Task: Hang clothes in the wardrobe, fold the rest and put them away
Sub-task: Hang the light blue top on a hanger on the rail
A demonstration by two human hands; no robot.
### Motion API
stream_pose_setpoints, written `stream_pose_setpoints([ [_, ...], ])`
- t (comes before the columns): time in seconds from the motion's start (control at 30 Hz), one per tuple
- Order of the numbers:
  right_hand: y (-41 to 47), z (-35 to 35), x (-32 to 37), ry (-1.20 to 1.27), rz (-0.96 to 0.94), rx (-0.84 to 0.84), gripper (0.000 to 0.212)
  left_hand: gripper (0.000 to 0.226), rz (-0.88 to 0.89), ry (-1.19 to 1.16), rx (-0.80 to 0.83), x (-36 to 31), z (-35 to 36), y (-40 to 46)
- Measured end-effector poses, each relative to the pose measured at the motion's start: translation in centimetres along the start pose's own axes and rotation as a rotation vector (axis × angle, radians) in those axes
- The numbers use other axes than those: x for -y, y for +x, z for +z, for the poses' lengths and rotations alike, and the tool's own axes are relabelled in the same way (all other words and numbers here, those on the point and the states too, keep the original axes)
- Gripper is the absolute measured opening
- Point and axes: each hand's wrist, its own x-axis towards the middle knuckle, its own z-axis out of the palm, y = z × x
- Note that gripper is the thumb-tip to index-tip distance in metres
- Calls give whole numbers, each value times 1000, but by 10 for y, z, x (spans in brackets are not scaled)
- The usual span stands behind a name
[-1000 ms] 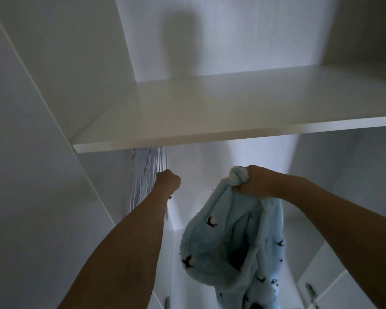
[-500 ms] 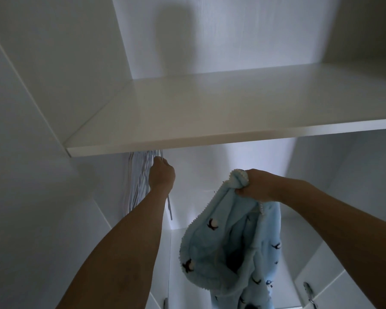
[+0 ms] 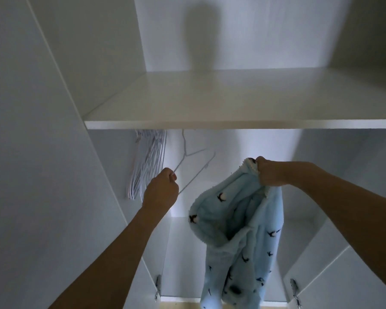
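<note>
left hand (image 3: pixel 161 188) raised, fingers curled; right hand (image 3: pixel 269 172) raised, fist clenched

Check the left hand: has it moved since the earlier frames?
Yes. The left hand has come down and away from the shelf edge, drawing one white hanger clear of the hanger bunch.

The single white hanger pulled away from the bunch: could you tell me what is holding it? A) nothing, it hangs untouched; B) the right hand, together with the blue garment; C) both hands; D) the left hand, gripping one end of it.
D: the left hand grips the lower end of the white hanger, while the right hand holds only the blue fleece garment.
</note>
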Motion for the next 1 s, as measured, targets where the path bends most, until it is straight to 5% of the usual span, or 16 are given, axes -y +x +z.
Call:
stream_pose_setpoints([
  [0.27, -27, 0, -41, -5, 6, -337, 12, 26, 73, 271, 13, -68, -39, -91],
  [0.6, -58, 10, -67, 539, 238, -445, 30, 27, 174, 303, -95, -138, -86, -190],
  [0.73, -70, 4, -96, 618, 252, -391, 34, 26, 248, 281, -75, -163, -89, -199],
  [1.0, -87, -8, -99, 716, 279, -562, 25, 27, 358, 311, -99, -196, -91, -210],
])
